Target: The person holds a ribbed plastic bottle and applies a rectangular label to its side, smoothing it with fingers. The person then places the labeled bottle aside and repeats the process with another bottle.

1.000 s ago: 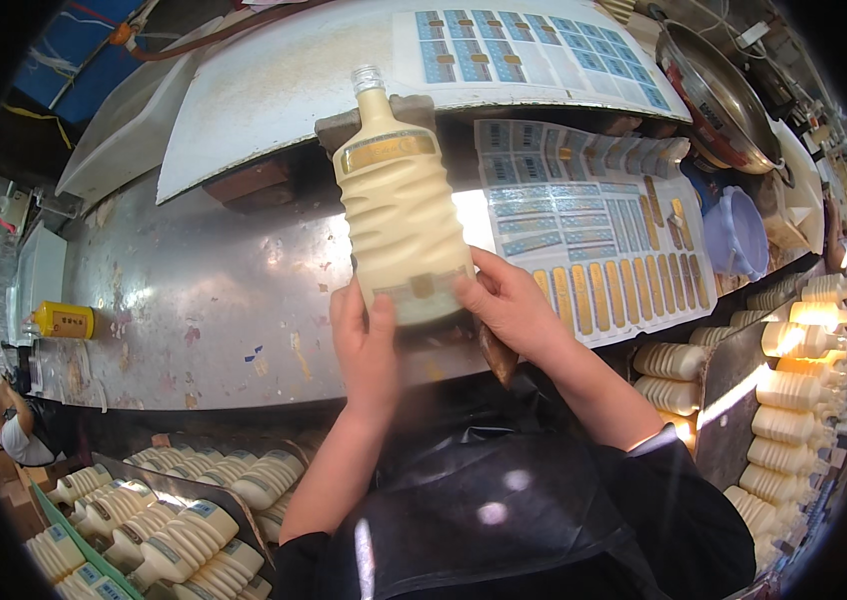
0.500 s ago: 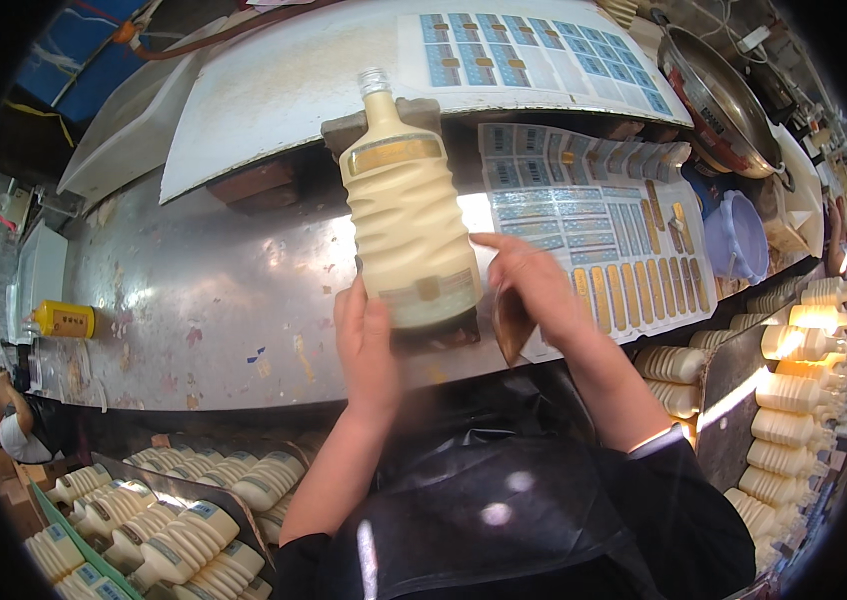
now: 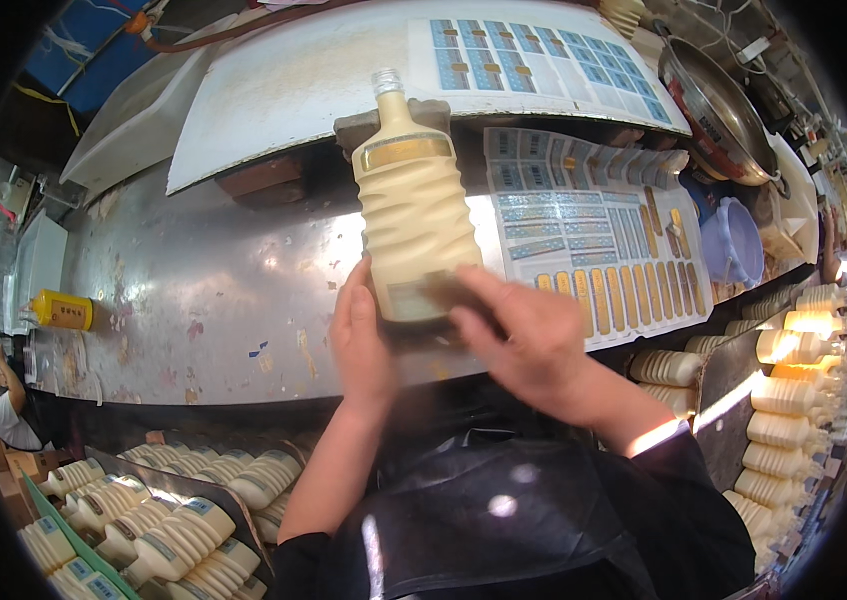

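A cream bottle (image 3: 418, 190) with wavy ridges and a clear threaded neck lies neck-away on the metal bench. Its shoulder rests against a grey block (image 3: 431, 113). A gold band crosses the shoulder, and a pale label sits near the base. My left hand (image 3: 362, 335) grips the lower left side of the bottle, fingers along its edge. Over the lower right of the label, my right hand (image 3: 529, 330) is closed on a thin dark flat scraper (image 3: 452, 290), which is smeared by motion and touches or nearly touches the bottle. Sticker sheets (image 3: 559, 225) lie to the right.
More sticker sheets (image 3: 544, 60) lie on the raised white board (image 3: 314, 90) behind. A yellow bottle (image 3: 62, 310) stands at left, a lilac bucket (image 3: 734, 240) and large pan (image 3: 709, 110) at right. Crates of cream bottles (image 3: 184, 540) flank me. Another person (image 3: 14, 410) is far left.
My right hand has swung left from beside the bottle onto its lower label, bringing the scraper along. My left hand stays at the bottle's side. The whole view has shifted slightly.
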The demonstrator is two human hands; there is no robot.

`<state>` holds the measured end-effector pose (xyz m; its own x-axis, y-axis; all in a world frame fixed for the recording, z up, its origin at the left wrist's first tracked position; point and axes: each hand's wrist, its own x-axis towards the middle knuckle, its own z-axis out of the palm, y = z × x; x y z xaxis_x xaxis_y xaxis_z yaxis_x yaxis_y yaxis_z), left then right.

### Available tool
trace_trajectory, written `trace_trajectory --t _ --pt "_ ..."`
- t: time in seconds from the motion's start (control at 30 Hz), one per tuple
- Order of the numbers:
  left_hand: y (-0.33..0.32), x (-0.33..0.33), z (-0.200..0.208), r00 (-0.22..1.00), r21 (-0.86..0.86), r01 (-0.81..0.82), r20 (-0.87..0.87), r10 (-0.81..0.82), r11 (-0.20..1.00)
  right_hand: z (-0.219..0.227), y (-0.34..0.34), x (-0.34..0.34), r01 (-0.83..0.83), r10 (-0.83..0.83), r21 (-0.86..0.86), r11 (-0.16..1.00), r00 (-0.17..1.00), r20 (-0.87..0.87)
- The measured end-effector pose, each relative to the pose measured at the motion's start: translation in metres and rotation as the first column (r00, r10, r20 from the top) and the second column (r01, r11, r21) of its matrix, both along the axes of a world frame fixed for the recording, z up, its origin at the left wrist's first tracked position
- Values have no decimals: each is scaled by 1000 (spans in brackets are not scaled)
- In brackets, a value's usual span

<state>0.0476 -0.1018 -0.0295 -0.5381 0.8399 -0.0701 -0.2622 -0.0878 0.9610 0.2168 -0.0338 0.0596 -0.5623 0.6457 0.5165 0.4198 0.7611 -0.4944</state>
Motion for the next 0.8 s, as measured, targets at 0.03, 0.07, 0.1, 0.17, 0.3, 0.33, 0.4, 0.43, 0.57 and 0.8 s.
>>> trace_trajectory --t 0.03,0.07,0.1,0.17,0.3,0.33,0.4,0.43,0.57,0.8 --pt "3 2 -1 1000 32 -17 10 17 999 -11 -4 -3 -15 14 -50 999 1000 -15" --pt "7 4 -4 999 64 -33 21 32 997 -14 -3 -1 50 -51 -122 991 999 -3" --pt "9 5 -4 995 43 -45 -87 48 998 -16 0 3 116 -115 -191 975 993 14" --pt "12 6 -5 910 -53 -92 -411 62 994 -16 11 7 220 -235 -361 906 972 3" --pt "15 12 -6 772 -143 -170 -634 42 975 -14 3 7 168 -227 -499 850 972 -58" --pt "15 12 -6 780 -139 -176 -624 52 975 -19 -1 7 122 -168 -497 859 985 -48" --pt "14 10 -12 819 -89 -147 -569 71 985 -34 1 11 89 -171 -613 785 982 -76" --pt "14 9 -15 838 -64 -140 -540 83 988 -43 7 15 90 -191 -635 767 977 -93" --pt "12 9 -21 840 -41 -122 -537 81 992 -58 20 26 86 -279 -779 621 953 -117" --pt "10 8 -13 812 -114 -65 -584 -14 991 -77 26 29 94 -332 -801 592 933 -136"
